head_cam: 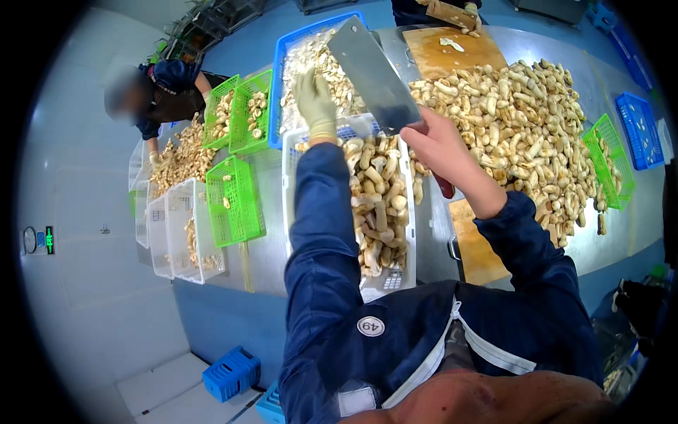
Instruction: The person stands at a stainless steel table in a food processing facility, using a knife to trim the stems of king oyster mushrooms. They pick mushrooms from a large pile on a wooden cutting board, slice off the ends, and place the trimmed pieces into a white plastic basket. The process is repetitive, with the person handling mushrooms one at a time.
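Note:
My right hand (pixel 437 146) is closed around the dark red handle of a broad cleaver (pixel 371 74), whose blade points up and to the left over a blue-rimmed basket. Gloved, my left hand (pixel 316 103) reaches over that blue basket (pixel 277 90), which holds pale sliced mushrooms (pixel 323 58). The fingers are stretched and look slightly apart; whether anything lies under the palm is hidden. Nearer my body stands a white plastic basket (pixel 286 185) with whole thick-stemmed mushrooms (pixel 378 206), partly covered by my left sleeve. A large mushroom heap (pixel 508 122) lies to the right on the metal table.
One wooden cutting board (pixel 474 244) lies partly under my right arm, another (pixel 424 47) before a co-worker opposite. Left are green baskets (pixel 249 212), white baskets (pixel 180 265) and another co-worker handling small mushrooms. A green basket (pixel 617 196) and blue tray (pixel 638 132) stand right.

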The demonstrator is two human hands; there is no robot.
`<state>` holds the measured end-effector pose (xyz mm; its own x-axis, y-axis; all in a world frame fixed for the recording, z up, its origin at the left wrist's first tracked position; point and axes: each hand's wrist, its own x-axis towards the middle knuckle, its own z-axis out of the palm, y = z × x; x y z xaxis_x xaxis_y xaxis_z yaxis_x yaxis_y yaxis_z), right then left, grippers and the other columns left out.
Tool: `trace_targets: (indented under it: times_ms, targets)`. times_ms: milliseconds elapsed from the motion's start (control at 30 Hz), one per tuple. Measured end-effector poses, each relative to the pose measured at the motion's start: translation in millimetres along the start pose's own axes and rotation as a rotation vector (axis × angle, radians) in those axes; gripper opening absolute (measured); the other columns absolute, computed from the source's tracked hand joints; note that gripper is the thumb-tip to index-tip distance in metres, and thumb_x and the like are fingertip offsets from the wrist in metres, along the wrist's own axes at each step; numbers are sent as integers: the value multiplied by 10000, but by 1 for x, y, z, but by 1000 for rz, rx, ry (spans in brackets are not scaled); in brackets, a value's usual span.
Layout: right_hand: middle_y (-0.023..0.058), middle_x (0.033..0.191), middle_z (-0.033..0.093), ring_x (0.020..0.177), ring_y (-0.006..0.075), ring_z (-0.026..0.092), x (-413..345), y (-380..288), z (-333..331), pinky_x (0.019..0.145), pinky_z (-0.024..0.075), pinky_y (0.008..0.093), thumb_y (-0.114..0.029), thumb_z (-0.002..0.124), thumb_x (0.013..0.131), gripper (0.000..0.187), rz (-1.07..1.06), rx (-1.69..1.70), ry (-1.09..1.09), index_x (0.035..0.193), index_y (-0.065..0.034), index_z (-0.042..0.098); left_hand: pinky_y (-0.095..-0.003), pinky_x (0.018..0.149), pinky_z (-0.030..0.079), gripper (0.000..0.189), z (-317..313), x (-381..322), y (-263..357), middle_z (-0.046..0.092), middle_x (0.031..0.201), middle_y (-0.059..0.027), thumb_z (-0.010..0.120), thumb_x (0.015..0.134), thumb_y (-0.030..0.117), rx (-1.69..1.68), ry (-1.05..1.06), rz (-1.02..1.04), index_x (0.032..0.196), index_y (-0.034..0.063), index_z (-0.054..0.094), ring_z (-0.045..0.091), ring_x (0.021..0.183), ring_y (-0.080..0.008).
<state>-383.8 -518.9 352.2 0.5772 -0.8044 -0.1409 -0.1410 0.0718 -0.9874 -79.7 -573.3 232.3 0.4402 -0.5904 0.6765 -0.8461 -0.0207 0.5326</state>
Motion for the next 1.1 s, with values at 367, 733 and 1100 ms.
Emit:
trace_targets:
  times_ms: [367,733,1100]
  targets:
    - [104,782,650,612,266,601,25,22,-9,576,468,371,-90,607,896,207,-326,-679,74,1090,-20,625,-386,1170,325,580,-105,9,-105,453,1493,-207,451,1052,418,-441,36,-539,1456,1,436,433,1386,-308]
    - [46,740,538,690,235,626,90,-5,12,596,499,365,-116,605,817,82,-1123,-1352,-72,864,-117,537,-470,1158,333,723,-134,-33,89,466,1464,-260,631,929,352,-171,-791,466,1495,-11,366,427,1376,-403]
    - [24,722,474,646,193,559,17,-27,-52,574,465,333,-132,624,755,158,-1231,-1376,-28,788,-148,470,-499,1048,408,677,-80,47,-68,602,1289,-218,725,823,485,637,-630,-28,1285,8,591,560,1187,-410]
